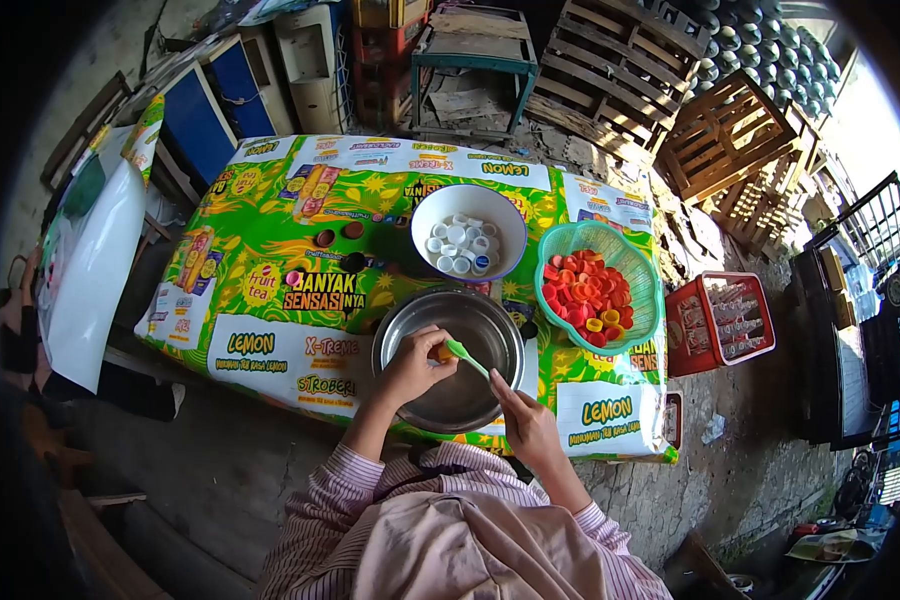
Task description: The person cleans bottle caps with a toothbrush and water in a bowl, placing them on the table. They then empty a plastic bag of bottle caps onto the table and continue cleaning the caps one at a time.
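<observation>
Over the steel basin [395,325], my left hand [418,365] is closed around a small orange-yellow cap [446,353]. My right hand [525,420] grips a slim green-tipped tool [467,356], its bright green end touching or very near the cap. Its exact kind is too small to make out. Just behind the basin stands a white bowl [428,212] with many white bottle caps [462,243] in it. To the right, a pale green plastic basket [642,262] holds red and orange caps [582,290], with a few yellow ones among them.
Several dark caps [353,230] lie on the green printed tablecloth [360,290], left of the bowl. A red crate [720,320] of wrapped items stands off the table's right edge. Wooden pallets [615,65] and a small table [475,50] are beyond the far edge.
</observation>
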A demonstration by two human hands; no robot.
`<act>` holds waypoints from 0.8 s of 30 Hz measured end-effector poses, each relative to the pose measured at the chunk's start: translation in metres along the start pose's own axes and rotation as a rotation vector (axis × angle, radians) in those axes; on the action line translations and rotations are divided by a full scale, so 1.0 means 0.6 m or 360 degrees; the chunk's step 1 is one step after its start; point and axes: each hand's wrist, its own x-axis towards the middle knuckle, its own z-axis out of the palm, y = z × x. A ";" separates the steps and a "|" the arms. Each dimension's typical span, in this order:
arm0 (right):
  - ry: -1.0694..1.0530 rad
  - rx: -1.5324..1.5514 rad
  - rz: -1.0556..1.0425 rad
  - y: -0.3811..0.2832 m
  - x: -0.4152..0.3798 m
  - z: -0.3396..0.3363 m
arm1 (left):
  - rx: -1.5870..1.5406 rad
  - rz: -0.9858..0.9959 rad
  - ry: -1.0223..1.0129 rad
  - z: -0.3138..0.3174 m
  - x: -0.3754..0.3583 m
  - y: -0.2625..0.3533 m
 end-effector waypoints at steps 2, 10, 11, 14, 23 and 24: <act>0.0135 0.0095 -0.0006 0.017 0.006 0.013 | 0.0229 0.0076 -0.0076 -0.005 0.003 0.006; 0.0245 0.0007 -0.0121 0.012 0.005 0.007 | 0.0350 0.0015 0.0004 -0.010 0.004 0.023; 0.0229 -0.0023 -0.0124 0.007 0.005 0.002 | 0.0411 0.0007 -0.0017 -0.013 0.004 0.027; 0.0183 0.0032 -0.0226 0.009 0.008 0.008 | 0.0444 -0.0005 -0.0038 -0.012 0.005 0.023; 0.0244 0.0821 0.0408 -0.032 0.076 0.010 | 0.0389 0.0208 0.0013 0.010 0.000 0.049; 0.0233 0.0952 0.0405 -0.038 0.084 0.015 | 0.0382 0.0212 0.0005 0.016 -0.001 0.049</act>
